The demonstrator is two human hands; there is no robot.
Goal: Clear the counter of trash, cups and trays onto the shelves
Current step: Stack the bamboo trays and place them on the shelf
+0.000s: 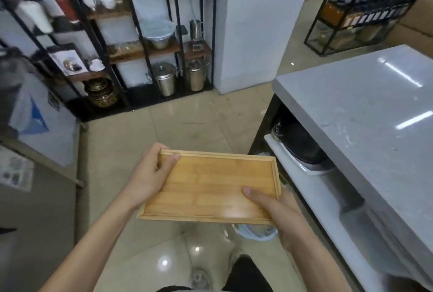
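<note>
Both hands pinch the tray (210, 186) by opposite corners. The left hand (150, 174) has its thumb pressed on the inner floor near the far left corner, fingers curled out of sight below the rim. The right hand (278, 212) has its thumb flat on the floor near the near right corner, fingers likewise hidden beneath. Each grip is closed on the wood, not spread.

The tray is empty and held in the air over the floor (187, 116), well clear of the table (363, 109) at the right and well apart from the shelves (145, 50) ahead on the left. It lies roughly level, open side up. Its long axis runs left to right across the body, turned a little so that the right end sits nearer the person.

The likely step is carrying it to the shelves. The risks I would expect: a diagonal two-corner hold lets the tray twist or tip if one thumb slips on the smooth floor of the tray. The shelves look crowded with pots, bowls and cups, so a wide tray going in sideways could knock something or catch on the black uprights. Turning it end-on may be needed. The glossy floor may be slippery underfoot.
</note>
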